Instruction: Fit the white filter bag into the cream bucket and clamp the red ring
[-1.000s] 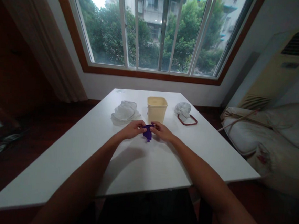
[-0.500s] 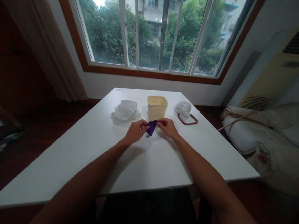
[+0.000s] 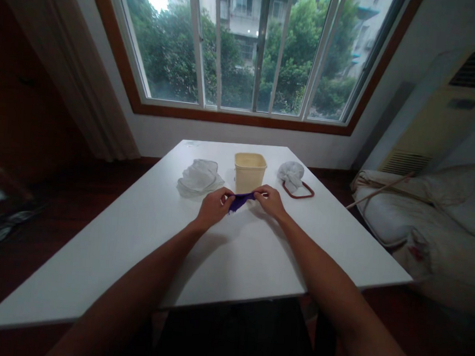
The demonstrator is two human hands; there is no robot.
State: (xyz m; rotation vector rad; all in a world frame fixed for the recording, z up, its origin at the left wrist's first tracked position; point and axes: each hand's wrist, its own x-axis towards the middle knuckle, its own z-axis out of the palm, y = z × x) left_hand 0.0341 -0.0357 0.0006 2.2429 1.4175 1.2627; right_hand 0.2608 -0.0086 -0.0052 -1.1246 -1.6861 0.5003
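Both hands at mid-table. Left hand (image 3: 214, 206): thumb and fingertips pinched together on the left end of a small, soft, purple piece of thin material (image 3: 240, 201). Right hand (image 3: 270, 201): likewise pinched, gripping its right end. The piece spans the gap between them, upper edge drawn nearly straight, lower edge ragged and hanging; contact with the white, smooth-topped table (image 3: 251, 261) cannot be told. Just beyond stands a pale yellow, squarish plastic tub (image 3: 249, 174), upright. Left of tub: a crumpled, thin white sheet (image 3: 200, 178). Right: a gathered white bundle (image 3: 290, 174) beside a reddish-brown, rounded-corner loop (image 3: 303, 196).
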